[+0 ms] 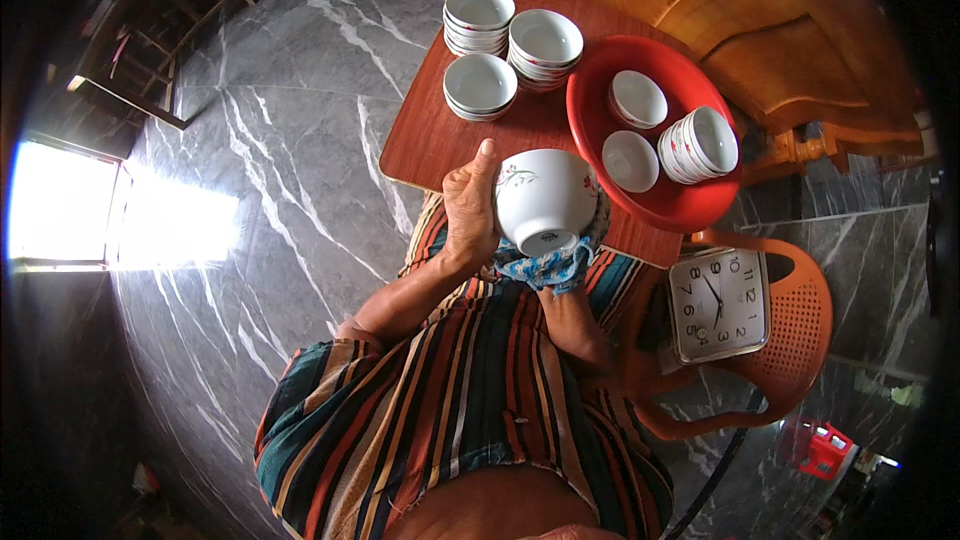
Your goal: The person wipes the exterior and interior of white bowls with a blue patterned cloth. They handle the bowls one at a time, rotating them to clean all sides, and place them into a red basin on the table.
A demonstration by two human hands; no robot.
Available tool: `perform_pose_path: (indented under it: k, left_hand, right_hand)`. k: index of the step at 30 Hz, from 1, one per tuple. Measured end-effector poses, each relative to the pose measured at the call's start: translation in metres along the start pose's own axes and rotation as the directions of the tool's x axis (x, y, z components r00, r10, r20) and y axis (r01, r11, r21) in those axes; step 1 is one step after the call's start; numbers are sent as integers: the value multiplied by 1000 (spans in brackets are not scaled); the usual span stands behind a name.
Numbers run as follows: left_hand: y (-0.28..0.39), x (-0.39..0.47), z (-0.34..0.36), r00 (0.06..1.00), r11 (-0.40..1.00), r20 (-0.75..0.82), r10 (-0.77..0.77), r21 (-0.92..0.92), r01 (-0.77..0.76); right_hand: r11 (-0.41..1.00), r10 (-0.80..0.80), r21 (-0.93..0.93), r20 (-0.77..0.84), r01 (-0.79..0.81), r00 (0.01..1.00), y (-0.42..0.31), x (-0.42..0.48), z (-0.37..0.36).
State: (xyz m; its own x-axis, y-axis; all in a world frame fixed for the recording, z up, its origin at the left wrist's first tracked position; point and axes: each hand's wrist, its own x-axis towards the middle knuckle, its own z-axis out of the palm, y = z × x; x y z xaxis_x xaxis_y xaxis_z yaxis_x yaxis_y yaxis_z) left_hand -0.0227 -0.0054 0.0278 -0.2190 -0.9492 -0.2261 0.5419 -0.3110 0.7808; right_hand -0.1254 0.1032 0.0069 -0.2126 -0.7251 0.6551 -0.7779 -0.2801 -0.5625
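Observation:
A white bowl (546, 191) with a painted flower sprig is held up in front of me, its foot ring turned towards me. My left hand (472, 202) grips its left side, thumb pointing up along the rim. A blue and white patterned cloth (551, 266) is bunched against the lower right of the bowl. My right hand (553, 291) is mostly hidden by this cloth and the bowl; only the part near the wrist shows, with the cloth wrapped about it.
Three stacks of bowls, left (480, 11), right (546, 41) and nearer (480, 86), stand on a reddish wooden table (420, 142). A red basin (589, 101) beside them holds several bowls (697, 142). At right, a square clock (720, 307) rests on an orange plastic chair (802, 315). Behind stands a wooden bench (750, 37).

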Motion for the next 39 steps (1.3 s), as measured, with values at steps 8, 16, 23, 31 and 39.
perform_pose_path:
  k: [8,16,23,31,39]
  left_hand:
    - [12,-15,-6,913,861,334,233,367,-354]
    - [20,-15,-8,689,344,627,364,597,-725]
    - [10,-13,-10,639,221,696,328,601,-768]
    - [21,-16,-9,890,863,446,94,409,-296]
    - [-7,-5,-14,988,999,153,21,42,-28]
  right_hand:
    - [999,-8,-33,-17,7,1000,2,6,4]
    - [977,-101,-199,-101,79,990,18,25,16]
    - [997,19,-71,-71,-24,997,4,28,21]
    - [999,-26,44,-120,31,992,46,6,27]
    - [1000,0,9,-9,0,1000,13,-3,14]
